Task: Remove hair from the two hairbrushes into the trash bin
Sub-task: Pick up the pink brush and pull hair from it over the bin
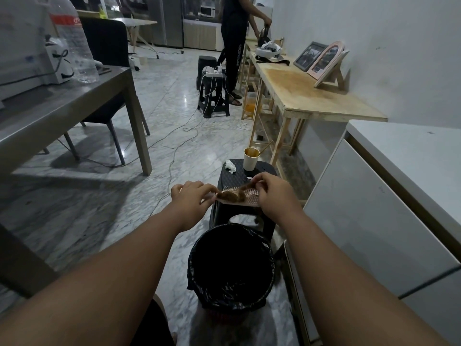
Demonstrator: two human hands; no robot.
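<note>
A pink hairbrush (249,197) is held level between both hands, above a black stool (237,176) and just beyond the trash bin (232,265), which is lined with a black bag. A clump of brown hair (230,195) lies tangled in its bristles. My left hand (193,196) grips the brush's left end. My right hand (274,191) pinches at the bristles and hair on the right side. Only one hairbrush is in view.
On the stool stand a paper cup (250,158) with a stick and a crumpled tissue (230,166). A white cabinet (374,221) is at right, a grey table (62,108) at left. Cables cross the marble floor. A person stands by the wooden bench (311,96).
</note>
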